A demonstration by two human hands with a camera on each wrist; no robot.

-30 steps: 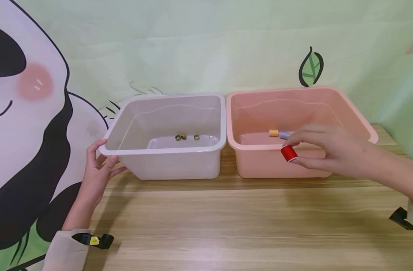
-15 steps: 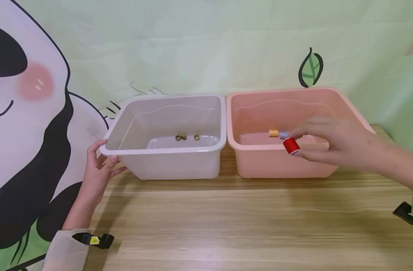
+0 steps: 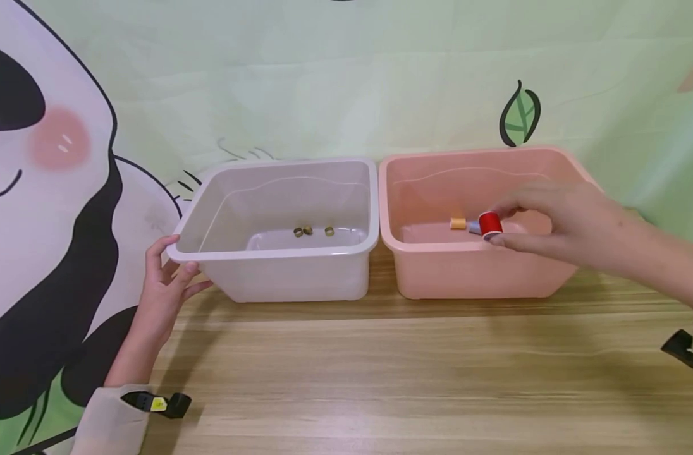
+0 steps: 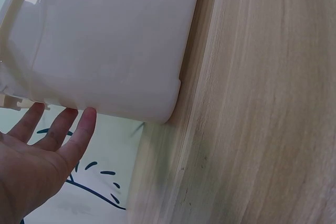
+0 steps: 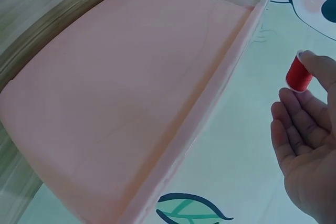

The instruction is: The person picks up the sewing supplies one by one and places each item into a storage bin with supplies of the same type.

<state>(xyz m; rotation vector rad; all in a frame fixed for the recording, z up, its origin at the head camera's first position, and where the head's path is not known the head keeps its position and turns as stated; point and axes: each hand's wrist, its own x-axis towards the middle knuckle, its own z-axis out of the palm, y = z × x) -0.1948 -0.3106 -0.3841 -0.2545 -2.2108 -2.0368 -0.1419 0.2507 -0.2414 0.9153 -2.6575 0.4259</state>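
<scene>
My right hand (image 3: 576,221) pinches a red thread spool (image 3: 490,224) between thumb and fingertips, above the pink bin's front rim. Below it, an orange spool (image 3: 458,224) and a partly hidden light-blue spool (image 3: 474,227) lie inside the pink bin (image 3: 483,272). In the right wrist view the red spool (image 5: 299,73) is tilted at the fingertips. At the far left, my left hand (image 3: 164,291) touches the front left corner of the whitish bin (image 3: 301,278). Extended fingers (image 4: 84,129) rest against its wall in the left wrist view. Several small brass-coloured rings (image 3: 308,230) lie in that bin.
Both bins stand side by side at the back of a wooden table (image 3: 380,373), their rims nearly touching. Behind them hangs a pale green backdrop (image 3: 324,76) printed with a panda and a leaf.
My right hand has risen and moved slightly away from me, bringing the red spool from in front of the pink bin's wall to above its rim. The left hand has stayed put.
</scene>
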